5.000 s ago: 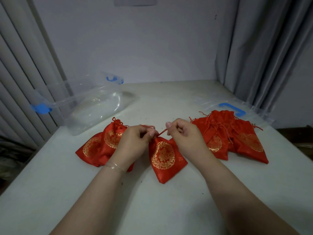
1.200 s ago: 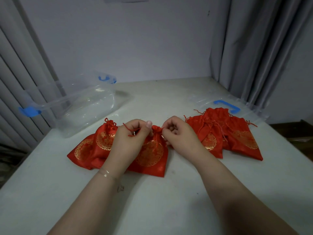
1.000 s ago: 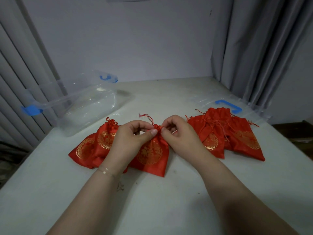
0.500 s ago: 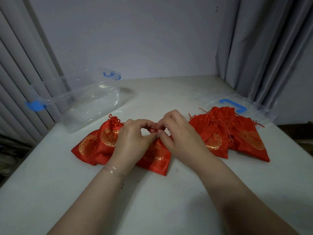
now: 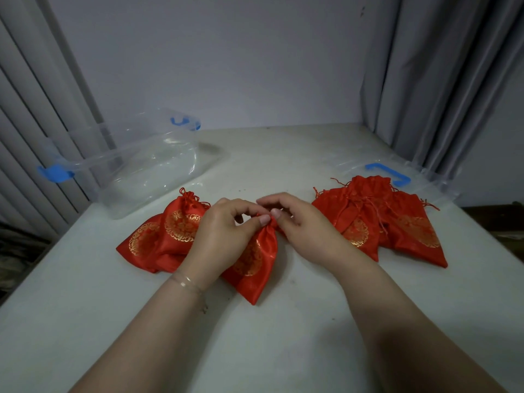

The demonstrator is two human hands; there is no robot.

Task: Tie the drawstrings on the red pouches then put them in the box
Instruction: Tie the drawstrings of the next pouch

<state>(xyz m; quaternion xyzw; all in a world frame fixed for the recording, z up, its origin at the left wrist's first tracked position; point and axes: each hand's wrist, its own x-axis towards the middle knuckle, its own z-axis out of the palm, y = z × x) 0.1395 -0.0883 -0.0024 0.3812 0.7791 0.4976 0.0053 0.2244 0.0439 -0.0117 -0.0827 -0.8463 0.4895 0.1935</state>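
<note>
You are pinching the gathered neck of the middle pouch on the table with both your left hand and right hand, fingers curled tight to knot its drawstring, while the clear box is waiting far left.

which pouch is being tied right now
The middle pouch, alone between the two piles: the left hand and right hand pinch its gathered neck. The left pile and right pile lie untouched.
</note>
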